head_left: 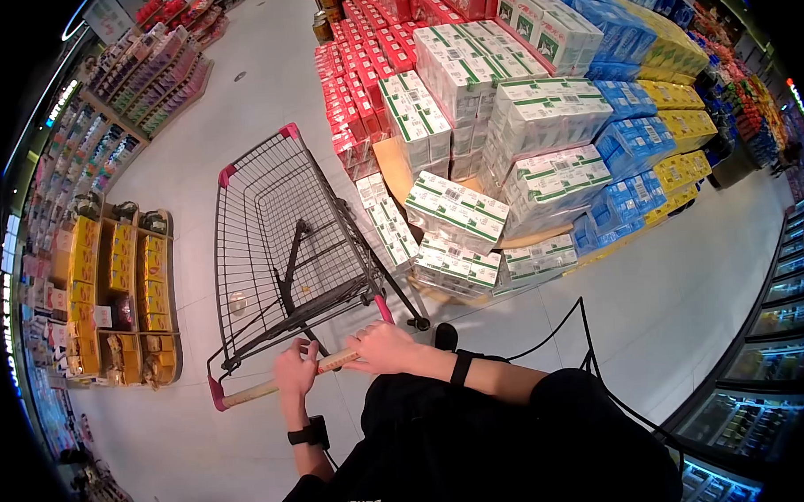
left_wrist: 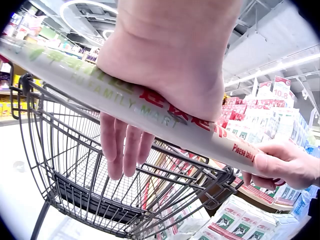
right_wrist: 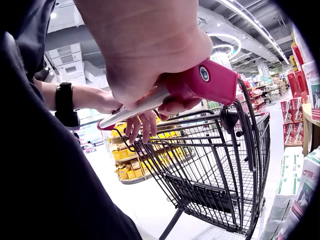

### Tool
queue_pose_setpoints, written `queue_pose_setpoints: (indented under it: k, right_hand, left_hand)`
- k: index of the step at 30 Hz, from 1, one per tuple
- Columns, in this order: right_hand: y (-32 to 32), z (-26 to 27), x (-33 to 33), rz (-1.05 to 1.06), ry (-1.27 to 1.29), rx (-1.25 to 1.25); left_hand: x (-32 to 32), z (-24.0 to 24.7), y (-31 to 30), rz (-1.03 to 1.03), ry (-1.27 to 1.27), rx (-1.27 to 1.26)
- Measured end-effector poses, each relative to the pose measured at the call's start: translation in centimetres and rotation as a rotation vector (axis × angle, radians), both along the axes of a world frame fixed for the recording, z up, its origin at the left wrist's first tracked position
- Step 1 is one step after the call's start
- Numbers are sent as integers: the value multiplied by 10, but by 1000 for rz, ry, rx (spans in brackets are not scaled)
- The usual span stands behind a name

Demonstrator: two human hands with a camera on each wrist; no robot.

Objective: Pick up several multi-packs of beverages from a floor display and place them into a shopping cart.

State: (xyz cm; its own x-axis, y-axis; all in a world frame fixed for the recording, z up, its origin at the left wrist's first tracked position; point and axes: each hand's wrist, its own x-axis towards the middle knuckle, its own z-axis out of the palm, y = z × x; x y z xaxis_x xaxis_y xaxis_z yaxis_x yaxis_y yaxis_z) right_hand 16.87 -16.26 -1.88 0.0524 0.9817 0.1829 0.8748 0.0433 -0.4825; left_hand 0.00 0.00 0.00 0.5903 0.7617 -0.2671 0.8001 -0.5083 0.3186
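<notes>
A dark wire shopping cart (head_left: 296, 330) with pink corner caps stands ahead of the person, its basket showing bare mesh. Its pale push handle (left_wrist: 125, 107) carries green and red print. The left hand (head_left: 295, 368) lays its palm over the middle of this handle, its fingers (left_wrist: 119, 145) hanging nearly straight down on the far side. Nearer the handle's right end, the right hand (head_left: 383, 349) grips the bar, thumb and fingers curled round it beside the pink end cap (right_wrist: 212, 82). Part of the right hand's fingers is hidden behind the bar.
Stacked white-and-green cartons (head_left: 458, 209) stand close along the cart's right side, with red packs (head_left: 352, 93) behind them and blue packs (head_left: 633, 146) farther right. A low shelf (head_left: 138, 296) with yellow packs is at left. Lit cooler cases (head_left: 760, 362) line the right.
</notes>
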Motion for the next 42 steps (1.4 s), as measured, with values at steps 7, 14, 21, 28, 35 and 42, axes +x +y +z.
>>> queue_pose_setpoints:
  k: [7, 14, 21, 28, 35, 42]
  right_hand:
    - [-6, 5, 9, -19, -37, 15]
    - [-5, 16, 4, -22, 10, -97]
    - [-28, 27, 34, -225, 327, 275]
    - [-90, 63, 125, -622, 258, 493]
    - [-165, 103, 207, -865, 337, 650]
    - [-198, 137, 281, -963, 362, 727]
  left_hand:
    - [26, 10, -20, -63, -425, 157]
    - [109, 64, -39, -397, -780, 131]
    - [167, 86, -67, -705, -872, 25]
    - [173, 81, -72, -706, -727, -113]
    - [232, 104, -89, -692, -773, -224]
    - [333, 131, -127, -615, -965, -320]
